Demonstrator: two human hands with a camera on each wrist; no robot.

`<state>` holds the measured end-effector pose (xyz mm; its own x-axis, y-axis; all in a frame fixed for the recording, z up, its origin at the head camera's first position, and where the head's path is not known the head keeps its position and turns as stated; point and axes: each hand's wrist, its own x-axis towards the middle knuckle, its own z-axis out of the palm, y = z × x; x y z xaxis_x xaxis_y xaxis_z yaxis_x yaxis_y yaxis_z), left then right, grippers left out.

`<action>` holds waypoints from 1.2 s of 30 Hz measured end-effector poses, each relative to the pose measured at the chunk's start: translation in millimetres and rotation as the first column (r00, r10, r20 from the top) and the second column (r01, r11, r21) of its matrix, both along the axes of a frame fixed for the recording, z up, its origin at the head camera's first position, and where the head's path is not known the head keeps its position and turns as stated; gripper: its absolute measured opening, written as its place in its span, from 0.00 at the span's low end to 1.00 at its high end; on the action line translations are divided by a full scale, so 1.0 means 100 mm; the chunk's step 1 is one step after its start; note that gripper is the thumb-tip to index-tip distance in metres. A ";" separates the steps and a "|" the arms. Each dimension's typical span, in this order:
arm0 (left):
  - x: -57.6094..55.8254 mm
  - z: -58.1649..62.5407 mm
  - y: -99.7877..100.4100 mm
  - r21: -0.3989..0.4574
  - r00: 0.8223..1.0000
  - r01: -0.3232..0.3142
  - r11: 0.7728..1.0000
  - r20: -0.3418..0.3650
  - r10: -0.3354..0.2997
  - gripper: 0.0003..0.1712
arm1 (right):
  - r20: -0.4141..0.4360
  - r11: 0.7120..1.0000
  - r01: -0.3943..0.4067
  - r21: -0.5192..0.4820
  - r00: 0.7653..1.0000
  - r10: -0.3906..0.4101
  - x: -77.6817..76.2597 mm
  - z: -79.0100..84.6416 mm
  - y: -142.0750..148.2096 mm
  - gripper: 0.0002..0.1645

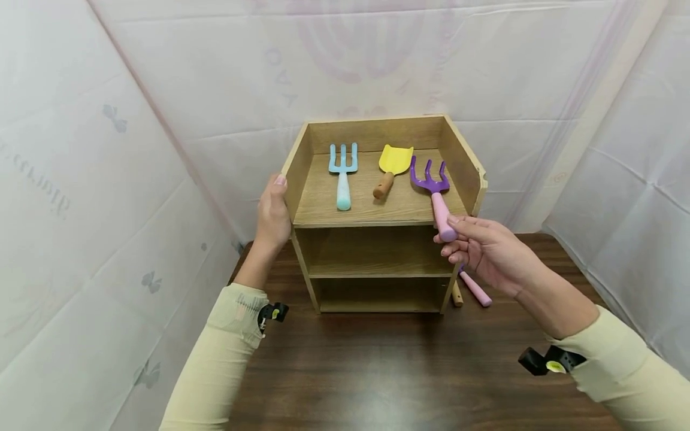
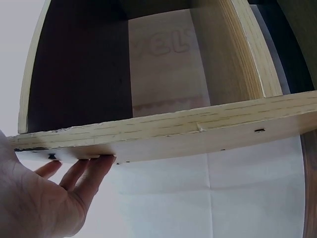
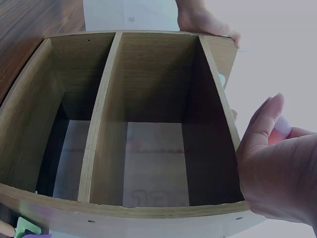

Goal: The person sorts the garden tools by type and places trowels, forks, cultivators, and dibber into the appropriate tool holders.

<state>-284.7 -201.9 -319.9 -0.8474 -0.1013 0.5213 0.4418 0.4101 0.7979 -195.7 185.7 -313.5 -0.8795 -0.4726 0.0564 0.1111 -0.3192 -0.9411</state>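
Observation:
A small wooden shelf (image 1: 377,222) stands on the table, with its top tier and two lower compartments facing me. My left hand (image 1: 274,209) grips its left side panel, thumb at the top edge; in the left wrist view the fingers (image 2: 94,176) lie against the outer face. The right hand (image 1: 493,251) holds a purple hand rake (image 1: 429,184) by its pink handle, over the right part of the top tier. Whether the tines touch the board I cannot tell. On that tier lie a light-blue garden fork (image 1: 343,170) and a yellow shovel (image 1: 395,160) with a wooden handle.
On the dark wooden table (image 1: 377,371), right of the shelf, lie a pink handle (image 1: 477,290) and a wooden handle (image 1: 457,294), partly hidden. The right wrist view shows a green tool head (image 3: 26,227) there. White printed sheeting (image 1: 215,66) surrounds the table's back and sides.

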 end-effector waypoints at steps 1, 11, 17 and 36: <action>-0.01 0.01 0.01 -0.002 1.000 0.001 1.000 0.001 -0.001 0.39 | 0.002 1.000 0.005 -0.001 1.000 -0.005 -0.01 0.00 0.00 0.09; -0.01 0.07 0.08 -0.018 1.000 -0.023 1.000 0.005 0.023 0.37 | 0.024 0.999 0.036 -0.011 0.999 -0.035 0.00 0.04 0.01 0.09; 0.01 0.09 0.09 -0.022 1.000 -0.020 1.000 -0.003 0.020 0.36 | 0.032 0.997 0.069 0.020 0.997 -0.070 0.00 0.11 0.00 0.15; 0.03 0.04 0.02 -0.039 0.999 -0.028 0.999 0.033 0.029 0.36 | 0.061 0.971 0.157 0.181 0.984 -0.170 -0.11 0.35 -0.20 0.16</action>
